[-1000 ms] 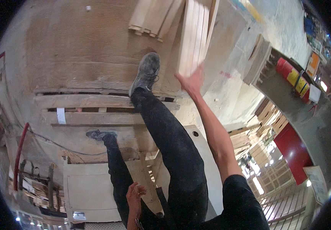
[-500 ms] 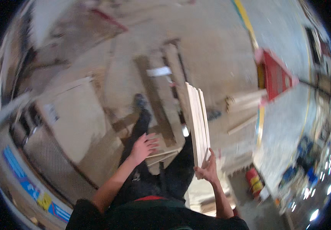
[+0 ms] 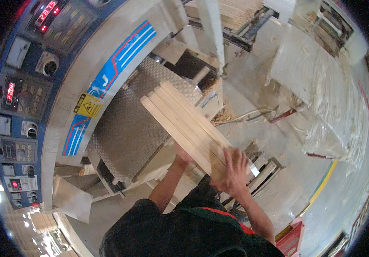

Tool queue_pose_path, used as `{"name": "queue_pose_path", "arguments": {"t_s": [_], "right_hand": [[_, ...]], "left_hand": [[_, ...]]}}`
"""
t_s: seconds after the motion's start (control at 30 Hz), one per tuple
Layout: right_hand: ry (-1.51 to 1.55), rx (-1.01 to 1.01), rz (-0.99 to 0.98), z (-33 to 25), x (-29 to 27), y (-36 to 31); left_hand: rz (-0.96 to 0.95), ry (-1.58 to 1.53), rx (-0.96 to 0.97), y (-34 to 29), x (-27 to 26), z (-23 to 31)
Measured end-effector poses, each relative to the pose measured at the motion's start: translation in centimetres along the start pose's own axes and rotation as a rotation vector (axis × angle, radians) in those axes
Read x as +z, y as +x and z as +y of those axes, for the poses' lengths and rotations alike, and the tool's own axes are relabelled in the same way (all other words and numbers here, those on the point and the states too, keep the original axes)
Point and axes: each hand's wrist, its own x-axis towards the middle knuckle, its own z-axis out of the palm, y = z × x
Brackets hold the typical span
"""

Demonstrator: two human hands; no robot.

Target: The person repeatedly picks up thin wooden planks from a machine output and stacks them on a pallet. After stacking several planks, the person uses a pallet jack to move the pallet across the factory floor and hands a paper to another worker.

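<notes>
A bundle of several pale wooden strips [image 3: 186,126] lies side by side in my grasp, slanting from lower right to upper left. Its far end reaches over the textured belt [image 3: 126,124] of a machine. My left hand [image 3: 183,153] grips the bundle from its left side and underneath, its fingers partly hidden by the wood. At the near end, my right hand [image 3: 232,172] is closed over the strips, fingers across their top. From this angle I cannot tell whether the far end touches the belt.
On the left stands a blue control panel [image 3: 24,92] with red displays and knobs. A yellow warning sticker [image 3: 87,105] marks the machine frame. Plastic-wrapped material [image 3: 317,103] stands at right, stacked wood [image 3: 231,13] at the top. A red object [image 3: 290,240] sits lower right.
I have turned to face the machine, and its belt is now in front of me. The strips, earlier upright in my right hand alone, are tilted over the belt. My left hand has taken hold too.
</notes>
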Motion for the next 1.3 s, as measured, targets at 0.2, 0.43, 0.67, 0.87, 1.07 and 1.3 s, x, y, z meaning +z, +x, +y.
{"name": "queue_pose_path", "arguments": {"t_s": [0.2,0.43,0.67,0.87,1.07,1.3], "right_hand": [[0.009,-0.070,0.014,-6.2,5.3,10.8],[-0.015,-0.101,0.158,-9.9,11.2,17.8],[-0.023,-0.136,0.038,-11.8,10.3,20.8],[-0.002,-0.087,0.077,-11.6,10.1,19.6],[0.122,-0.022,0.207,-8.1,9.9,15.1],[0.307,0.298,0.393,8.4,9.9,1.1]], "left_hand": [[0.047,0.010,0.182,0.9,-6.0,2.3],[-0.185,-0.693,0.102,-2.0,-9.2,-1.1],[0.237,-0.955,0.104,-1.7,-7.7,-0.9],[0.059,-0.398,0.184,-0.9,-7.5,-0.5],[0.046,-0.520,0.021,-2.2,-7.8,-3.0],[0.389,-0.160,-0.766,-3.4,-8.9,-14.3]]}}
